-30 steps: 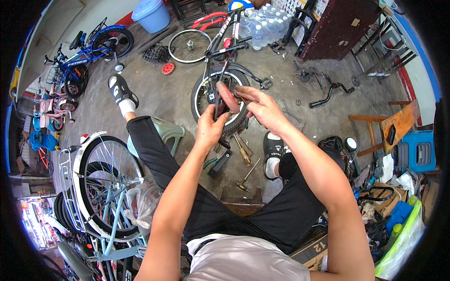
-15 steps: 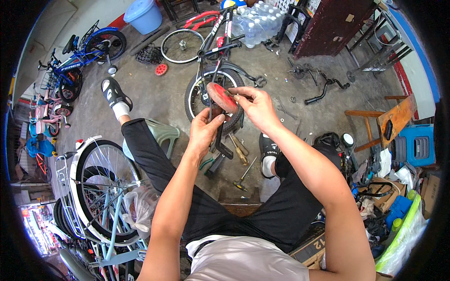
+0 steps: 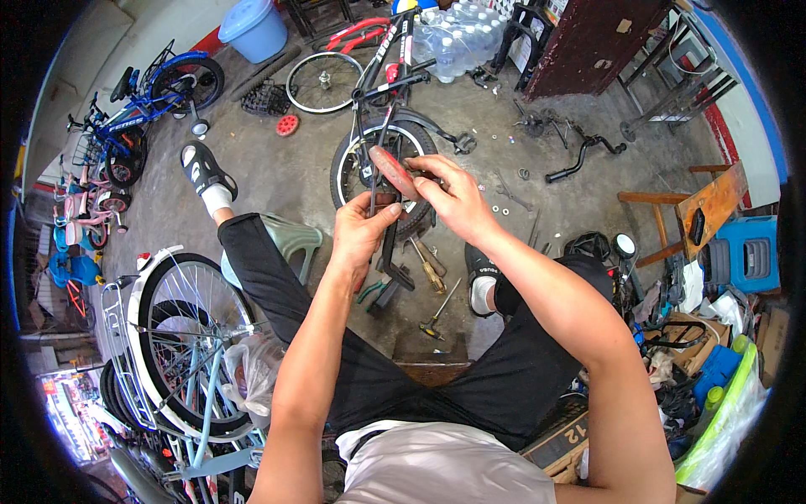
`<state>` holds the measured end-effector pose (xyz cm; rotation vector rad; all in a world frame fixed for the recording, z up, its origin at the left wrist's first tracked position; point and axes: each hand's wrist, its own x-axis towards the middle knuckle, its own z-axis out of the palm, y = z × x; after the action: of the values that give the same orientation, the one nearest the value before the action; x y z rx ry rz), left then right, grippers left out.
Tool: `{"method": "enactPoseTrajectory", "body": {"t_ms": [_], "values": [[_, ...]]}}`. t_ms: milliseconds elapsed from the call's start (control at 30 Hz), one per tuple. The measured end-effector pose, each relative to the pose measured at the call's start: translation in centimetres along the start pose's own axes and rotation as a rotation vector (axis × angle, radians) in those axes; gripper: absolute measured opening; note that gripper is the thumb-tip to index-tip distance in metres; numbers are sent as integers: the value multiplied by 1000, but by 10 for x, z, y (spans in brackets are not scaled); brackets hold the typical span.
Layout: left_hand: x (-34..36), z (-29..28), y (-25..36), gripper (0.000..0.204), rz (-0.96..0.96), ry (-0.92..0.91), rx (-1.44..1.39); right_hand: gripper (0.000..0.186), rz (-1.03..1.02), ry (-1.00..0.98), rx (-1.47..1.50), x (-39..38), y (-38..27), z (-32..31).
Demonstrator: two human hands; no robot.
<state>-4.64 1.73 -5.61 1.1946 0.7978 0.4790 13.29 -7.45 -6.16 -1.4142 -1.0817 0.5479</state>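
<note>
Between my hands is a small red training wheel (image 3: 391, 171), tilted and seen nearly edge-on, on a black bent metal bracket (image 3: 393, 262). My left hand (image 3: 359, 233) is closed round the bracket just below the wheel, thumb across it. From the right, my right hand (image 3: 456, 195) grips the wheel's side with fingers and thumb; whether it also holds a small part at the hub is hidden. Just beyond them a bicycle's black-tyred wheel (image 3: 341, 178) lies under its black frame (image 3: 378, 71). A second red training wheel (image 3: 288, 126) rests on the floor farther left.
Screwdrivers (image 3: 431, 273) and a yellow-handled tool (image 3: 431, 328) lie between my feet. A pale green stool (image 3: 290, 239) stands by my left leg, near a white-fendered bicycle (image 3: 172, 260). Black handlebars (image 3: 579, 164) lie at right, before a wooden chair (image 3: 714, 206). Bottles (image 3: 457, 42) stand far off.
The red training wheel has turned more edge-on. My right hand has shifted slightly left and lower, its fingers now closer round the wheel's side. My left hand keeps its hold on the bracket.
</note>
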Motion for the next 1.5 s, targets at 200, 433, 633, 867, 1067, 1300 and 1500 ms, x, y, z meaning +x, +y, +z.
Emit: {"method": "enactPoseTrajectory", "body": {"t_ms": [200, 433, 633, 867, 1067, 1300, 1500], "values": [[-1, 8, 5, 20, 37, 85, 107, 58, -74, 16, -147, -3, -2, 5], [-1, 10, -5, 19, 92, 103, 106, 59, -125, 72, -303, -5, -6, 8], [8, 0, -24, 21, 179, 108, 151, 60, -122, 77, -349, -5, -4, 9], [9, 0, -32, 26, 197, 181, 127, 52, -9, 10, -173, -1, -2, 5], [14, -15, -39, 29, 212, 129, 114, 39, 167, -83, -80, 7, -5, -5], [8, -7, -36, 31, 167, 101, 52, 39, 140, -79, -154, 5, -4, -8], [6, -6, -32, 27, 261, 151, 231, 58, 188, -201, -136, 0, -7, -8]]}}
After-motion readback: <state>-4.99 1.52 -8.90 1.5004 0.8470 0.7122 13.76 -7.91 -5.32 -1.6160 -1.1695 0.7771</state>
